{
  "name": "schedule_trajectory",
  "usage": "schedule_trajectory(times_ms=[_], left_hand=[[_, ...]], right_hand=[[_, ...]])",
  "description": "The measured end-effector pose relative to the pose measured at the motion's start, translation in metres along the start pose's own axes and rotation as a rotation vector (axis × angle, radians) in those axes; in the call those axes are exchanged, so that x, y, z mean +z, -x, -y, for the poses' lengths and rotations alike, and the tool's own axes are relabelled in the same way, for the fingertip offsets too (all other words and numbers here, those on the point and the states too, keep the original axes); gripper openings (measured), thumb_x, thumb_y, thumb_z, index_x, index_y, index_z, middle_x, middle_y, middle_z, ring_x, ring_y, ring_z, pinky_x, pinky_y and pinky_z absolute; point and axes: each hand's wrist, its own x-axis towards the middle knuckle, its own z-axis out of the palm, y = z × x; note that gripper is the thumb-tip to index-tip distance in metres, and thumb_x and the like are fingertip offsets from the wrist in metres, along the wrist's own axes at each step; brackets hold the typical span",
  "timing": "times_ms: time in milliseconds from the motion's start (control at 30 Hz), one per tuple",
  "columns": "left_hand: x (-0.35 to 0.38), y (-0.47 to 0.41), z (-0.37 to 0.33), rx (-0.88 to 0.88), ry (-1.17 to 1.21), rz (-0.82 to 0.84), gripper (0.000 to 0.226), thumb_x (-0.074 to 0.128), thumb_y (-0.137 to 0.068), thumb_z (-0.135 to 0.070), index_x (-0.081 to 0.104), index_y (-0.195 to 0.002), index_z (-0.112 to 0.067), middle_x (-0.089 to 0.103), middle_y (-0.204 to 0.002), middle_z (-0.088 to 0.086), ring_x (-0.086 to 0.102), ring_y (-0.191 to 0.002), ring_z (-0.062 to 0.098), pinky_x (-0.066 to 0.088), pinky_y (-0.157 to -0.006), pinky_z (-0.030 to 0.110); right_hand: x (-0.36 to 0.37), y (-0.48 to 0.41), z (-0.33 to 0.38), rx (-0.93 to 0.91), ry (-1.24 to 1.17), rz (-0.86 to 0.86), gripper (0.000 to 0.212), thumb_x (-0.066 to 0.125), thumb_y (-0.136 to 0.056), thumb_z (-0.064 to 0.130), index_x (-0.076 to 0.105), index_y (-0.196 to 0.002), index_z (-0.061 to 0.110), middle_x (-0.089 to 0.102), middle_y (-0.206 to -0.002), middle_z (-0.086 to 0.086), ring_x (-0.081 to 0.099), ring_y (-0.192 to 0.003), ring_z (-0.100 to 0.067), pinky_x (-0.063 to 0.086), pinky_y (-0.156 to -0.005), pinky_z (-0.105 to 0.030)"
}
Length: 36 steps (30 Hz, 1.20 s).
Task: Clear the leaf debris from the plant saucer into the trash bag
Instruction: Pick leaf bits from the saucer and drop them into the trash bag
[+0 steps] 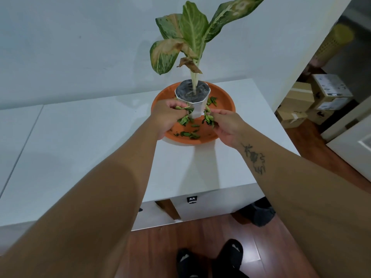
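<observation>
An orange plant saucer (224, 106) sits on a white table and holds a white pot (195, 106) with a tall leafy plant (190, 37). Green leaf debris (189, 134) lies scattered on the saucer around the pot. My left hand (166, 119) reaches over the saucer's left side and pinches several leaf pieces against the pot's left flank. My right hand (228, 127) is at the pot's right front, with its fingers closed on a clump of leaf pieces. More scraps lie behind the pot on the right (212, 101). No trash bag is in view.
The white table (90, 147) stretches to the left and front; its right edge is close to the saucer. Cardboard boxes (313, 101) are stacked on the wooden floor at right. A dark object (259, 214) lies under the table. My feet (210, 259) stand below.
</observation>
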Motion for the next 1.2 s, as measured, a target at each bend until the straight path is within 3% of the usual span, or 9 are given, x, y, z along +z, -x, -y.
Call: schedule_trajectory(times_ms=[167,367,500,600,700,867,1000,1133,1200], left_hand=[[0.005,0.010,-0.001,-0.020,0.048,-0.026,0.016,0.074,-0.082,-0.013,0.073,-0.096,-0.019,0.064,-0.083,-0.002,0.059,-0.071,0.011,0.046,-0.064,0.021],[0.015,0.016,-0.007,-0.034,0.095,-0.065,0.019,0.075,-0.081,-0.013,0.074,-0.100,-0.014,0.062,-0.074,-0.004,0.056,-0.060,0.008,0.044,-0.056,0.019],[0.029,0.024,-0.005,-0.054,0.161,-0.075,0.015,0.075,-0.081,-0.012,0.074,-0.095,-0.018,0.069,-0.083,-0.001,0.066,-0.074,0.011,0.051,-0.062,0.021],[0.043,0.032,-0.008,-0.080,0.204,-0.121,0.013,0.074,-0.083,-0.010,0.073,-0.091,-0.020,0.072,-0.089,0.001,0.069,-0.081,0.012,0.054,-0.063,0.022],[0.062,0.038,-0.013,-0.077,0.258,-0.182,0.013,0.074,-0.082,-0.009,0.074,-0.093,-0.017,0.074,-0.098,0.009,0.071,-0.087,0.020,0.059,-0.076,0.032],[0.116,0.053,-0.026,-0.067,0.316,-0.295,0.012,0.073,-0.083,-0.008,0.075,-0.092,-0.017,0.073,-0.094,0.009,0.067,-0.083,0.021,0.052,-0.071,0.031],[0.178,0.064,-0.038,-0.049,0.397,-0.356,0.013,0.072,-0.083,-0.005,0.075,-0.083,-0.018,0.075,-0.094,0.010,0.070,-0.090,0.027,0.052,-0.092,0.043],[0.245,0.073,-0.053,-0.044,0.474,-0.327,0.009,0.067,-0.087,-0.001,0.070,-0.095,-0.006,0.070,-0.091,0.010,0.065,-0.082,0.018,0.056,-0.082,0.026],[0.278,0.076,-0.061,-0.054,0.498,-0.302,0.008,0.067,-0.088,-0.001,0.070,-0.094,-0.005,0.069,-0.091,0.011,0.065,-0.082,0.019,0.055,-0.086,0.030]], right_hand=[[-0.001,0.005,-0.002,0.009,-0.028,0.018,0.007,0.060,-0.089,0.001,0.064,-0.086,0.006,0.067,-0.084,-0.008,0.063,-0.077,-0.012,0.054,-0.065,-0.018],[-0.013,-0.002,0.009,-0.003,-0.035,0.061,0.008,0.060,-0.089,0.001,0.066,-0.094,0.003,0.069,-0.089,-0.010,0.064,-0.080,-0.015,0.053,-0.091,-0.028],[-0.028,-0.004,0.015,0.003,-0.078,0.130,0.006,0.060,-0.088,0.000,0.065,-0.090,0.003,0.069,-0.090,-0.014,0.064,-0.078,-0.018,0.055,-0.082,-0.027],[-0.046,-0.005,0.021,0.005,-0.115,0.169,0.007,0.059,-0.088,-0.003,0.064,-0.092,0.000,0.067,-0.096,-0.017,0.065,-0.086,-0.021,0.056,-0.087,-0.029],[-0.067,-0.009,0.028,0.013,-0.130,0.211,0.010,0.059,-0.088,-0.004,0.063,-0.098,-0.003,0.068,-0.092,-0.016,0.065,-0.080,-0.020,0.058,-0.078,-0.024],[-0.117,-0.016,0.046,0.031,-0.137,0.309,0.013,0.055,-0.089,-0.007,0.064,-0.097,-0.005,0.069,-0.083,-0.013,0.064,-0.074,-0.018,0.057,-0.074,-0.021],[-0.180,-0.015,0.065,0.054,-0.145,0.346,0.013,0.055,-0.089,-0.008,0.065,-0.084,-0.001,0.067,-0.079,-0.010,0.062,-0.071,-0.016,0.057,-0.063,-0.017],[-0.244,-0.019,0.077,0.080,-0.144,0.330,0.010,0.056,-0.089,-0.008,0.064,-0.088,-0.002,0.064,-0.085,-0.012,0.062,-0.071,-0.017,0.057,-0.061,-0.017],[-0.272,-0.022,0.083,0.093,-0.164,0.301,0.010,0.055,-0.089,-0.008,0.064,-0.089,-0.002,0.065,-0.084,-0.012,0.063,-0.071,-0.016,0.057,-0.061,-0.017]])
